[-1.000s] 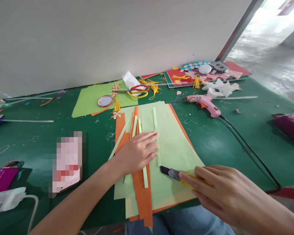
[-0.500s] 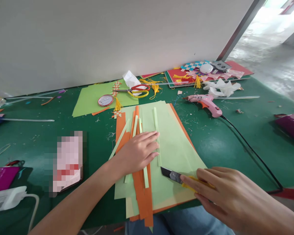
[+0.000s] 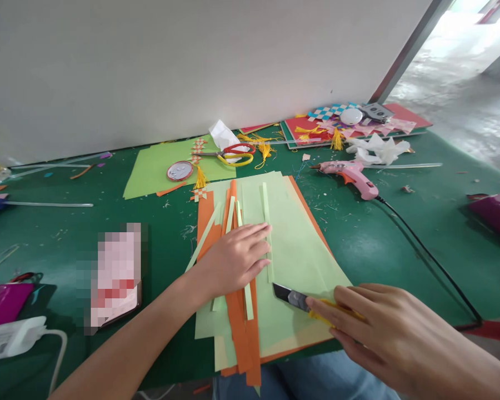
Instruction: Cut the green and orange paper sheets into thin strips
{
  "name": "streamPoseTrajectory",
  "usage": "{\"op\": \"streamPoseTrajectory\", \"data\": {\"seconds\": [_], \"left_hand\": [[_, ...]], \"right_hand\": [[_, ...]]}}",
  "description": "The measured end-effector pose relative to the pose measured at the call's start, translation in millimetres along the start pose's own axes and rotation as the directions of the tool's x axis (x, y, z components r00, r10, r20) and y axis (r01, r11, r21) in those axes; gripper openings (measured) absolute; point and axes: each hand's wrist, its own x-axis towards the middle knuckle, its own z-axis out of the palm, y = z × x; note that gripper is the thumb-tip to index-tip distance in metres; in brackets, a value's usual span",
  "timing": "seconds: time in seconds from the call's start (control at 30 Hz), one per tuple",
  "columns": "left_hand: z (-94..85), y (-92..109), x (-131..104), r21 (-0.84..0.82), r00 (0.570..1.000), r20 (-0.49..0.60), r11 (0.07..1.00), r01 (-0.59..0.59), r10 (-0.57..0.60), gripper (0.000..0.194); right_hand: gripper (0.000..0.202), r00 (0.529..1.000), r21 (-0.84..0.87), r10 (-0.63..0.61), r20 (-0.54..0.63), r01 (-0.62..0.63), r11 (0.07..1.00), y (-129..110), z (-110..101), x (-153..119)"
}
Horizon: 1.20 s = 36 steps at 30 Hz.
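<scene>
My left hand (image 3: 239,258) lies flat, fingers stretched out, across paper strips on a stack of light green paper (image 3: 304,244). Its fingertips rest on a narrow pale green strip (image 3: 265,203). In my right hand (image 3: 379,328) is a yellow utility knife (image 3: 294,298), its blade pointing left over the sheet. The blade tip is close to the lower end of that strip; whether it touches the paper I cannot tell. Orange paper strips (image 3: 237,339) run under my left hand and past the stack's near edge. Another pale strip (image 3: 204,236) slants left of the hand.
Beyond the stack are scissors (image 3: 233,154), a round tin (image 3: 180,170) and bright green sheets (image 3: 150,166). A pink glue gun (image 3: 352,175) with a black cord lies to the right. A blurred phone (image 3: 119,278) and white charger (image 3: 14,339) are at left.
</scene>
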Motion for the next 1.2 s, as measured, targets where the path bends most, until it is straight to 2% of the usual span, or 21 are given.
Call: {"op": "streamPoseTrajectory", "data": {"seconds": [0.57,1.2], "left_hand": [[-0.7,0,0,0.002,1.0,0.008,1.0,0.003,-0.003,0.026],[-6.6,-5,-2,0.04,0.997,-0.008,0.996,-0.082,0.082,0.032]], "right_hand": [[0.036,1.0,-0.008,-0.008,0.019,0.009,1.0,2,3,2],[0.035,0.999,-0.044,0.048,-0.005,-0.048,0.998,14,9,2]]}}
